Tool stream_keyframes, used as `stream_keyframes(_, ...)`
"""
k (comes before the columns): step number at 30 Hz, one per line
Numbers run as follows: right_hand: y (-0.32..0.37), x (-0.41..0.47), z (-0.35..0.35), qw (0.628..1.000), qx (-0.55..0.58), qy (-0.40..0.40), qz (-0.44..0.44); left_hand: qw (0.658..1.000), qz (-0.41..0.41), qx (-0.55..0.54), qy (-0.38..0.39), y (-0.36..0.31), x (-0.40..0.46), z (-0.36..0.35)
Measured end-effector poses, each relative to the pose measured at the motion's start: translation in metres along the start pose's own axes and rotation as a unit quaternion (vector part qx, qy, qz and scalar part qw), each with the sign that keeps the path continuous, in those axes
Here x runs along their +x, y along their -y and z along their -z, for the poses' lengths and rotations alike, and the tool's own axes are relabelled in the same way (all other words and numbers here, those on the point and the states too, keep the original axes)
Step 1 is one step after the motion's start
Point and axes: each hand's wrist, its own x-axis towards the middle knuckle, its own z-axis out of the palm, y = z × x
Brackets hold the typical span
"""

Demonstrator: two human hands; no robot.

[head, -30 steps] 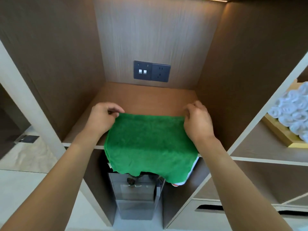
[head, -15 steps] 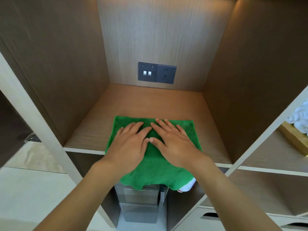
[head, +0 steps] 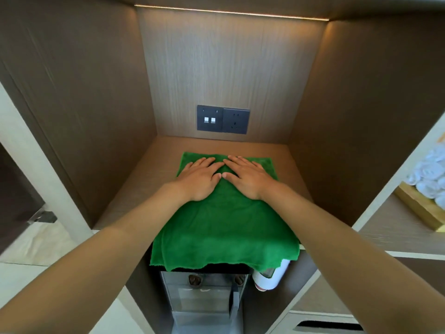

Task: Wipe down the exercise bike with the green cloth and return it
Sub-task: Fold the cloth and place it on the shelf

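The green cloth (head: 224,227) lies spread on the wooden shelf (head: 134,198) of an open cupboard niche, its near edge hanging over the shelf's front. My left hand (head: 199,179) and my right hand (head: 248,177) lie flat side by side on the cloth's far half, fingers straight and pointing toward the back wall, thumbs nearly touching. No exercise bike is in view.
A dark socket and switch plate (head: 222,119) sits on the niche's back wall. Below the shelf stand a grey machine (head: 202,297) and a white bottle (head: 272,276). To the right, rolled white towels (head: 431,174) rest in a wooden tray (head: 419,208).
My hands let go of the cloth's far corners and now press flat on it. The cloth has slid farther back onto the shelf.
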Motion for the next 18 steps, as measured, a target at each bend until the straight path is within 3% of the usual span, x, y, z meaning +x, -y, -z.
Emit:
stream_keyframes(7, 0.004, -0.008, 0.007, 0.999, 0.003, -0.053, -0.004, 0.999, 0.003, 0.004, -0.039, -0.008, -0.009, 0.011)
stream_keyframes(12, 0.011, -0.073, 0.010, 0.993, 0.067, -0.096, 0.025, 0.993, -0.028, -0.033, -0.106, -0.017, -0.074, 0.024)
stream_keyframes(14, 0.012, -0.100, 0.004, 0.993, 0.074, -0.087, 0.027, 0.995, -0.028, -0.066, -0.074, -0.020, -0.103, 0.016)
stream_keyframes(18, 0.012, -0.120, -0.010, 0.999, 0.042, -0.027, -0.004, 1.000, -0.007, -0.010, -0.009, -0.019, -0.121, -0.005)
